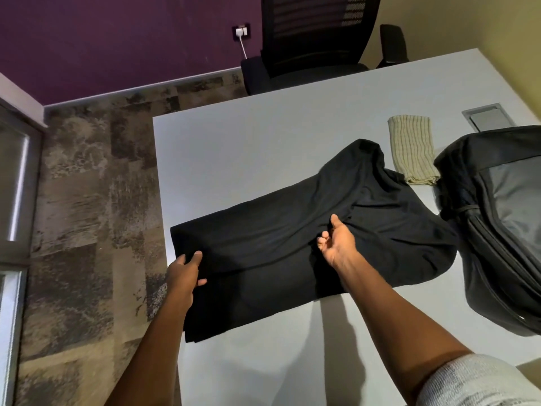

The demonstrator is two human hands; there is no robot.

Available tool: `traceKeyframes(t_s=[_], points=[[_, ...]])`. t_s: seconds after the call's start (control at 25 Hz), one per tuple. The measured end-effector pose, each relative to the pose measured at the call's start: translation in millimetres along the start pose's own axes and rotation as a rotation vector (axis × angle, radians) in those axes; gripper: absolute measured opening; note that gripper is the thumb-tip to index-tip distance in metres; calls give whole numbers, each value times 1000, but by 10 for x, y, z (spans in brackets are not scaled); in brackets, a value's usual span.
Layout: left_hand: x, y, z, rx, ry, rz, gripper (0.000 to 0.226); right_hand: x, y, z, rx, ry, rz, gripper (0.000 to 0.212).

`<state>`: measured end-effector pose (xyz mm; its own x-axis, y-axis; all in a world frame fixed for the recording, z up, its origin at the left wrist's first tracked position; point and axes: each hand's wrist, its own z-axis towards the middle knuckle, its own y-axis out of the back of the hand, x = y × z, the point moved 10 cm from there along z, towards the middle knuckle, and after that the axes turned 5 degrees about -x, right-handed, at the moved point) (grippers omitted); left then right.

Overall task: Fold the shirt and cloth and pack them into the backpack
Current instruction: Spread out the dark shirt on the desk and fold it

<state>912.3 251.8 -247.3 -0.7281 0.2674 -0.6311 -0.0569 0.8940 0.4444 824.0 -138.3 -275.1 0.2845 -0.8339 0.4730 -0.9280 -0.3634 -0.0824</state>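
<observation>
A black shirt [292, 244] lies partly folded across the white table [248, 136], its lower hem at the table's left edge. My left hand [186, 271] pinches the shirt's left corner there. My right hand [336, 241] grips a bunched fold near the shirt's middle, thumb up. A folded beige striped cloth [412, 150] lies flat behind the shirt. The black backpack [497, 230] lies at the right, its main flap open and a grey lining showing.
A black mesh office chair [310, 39] stands at the table's far side. A grey cable hatch [487, 117] is set into the table top near the backpack. Patterned carpet [87, 200] lies to the left, below the table's edge.
</observation>
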Motion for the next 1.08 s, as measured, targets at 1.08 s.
traceKeyframes(t_s=[1.08], points=[[-278,281,223,-349,-76,177,40,667,669,176,-136,201,-390,30]])
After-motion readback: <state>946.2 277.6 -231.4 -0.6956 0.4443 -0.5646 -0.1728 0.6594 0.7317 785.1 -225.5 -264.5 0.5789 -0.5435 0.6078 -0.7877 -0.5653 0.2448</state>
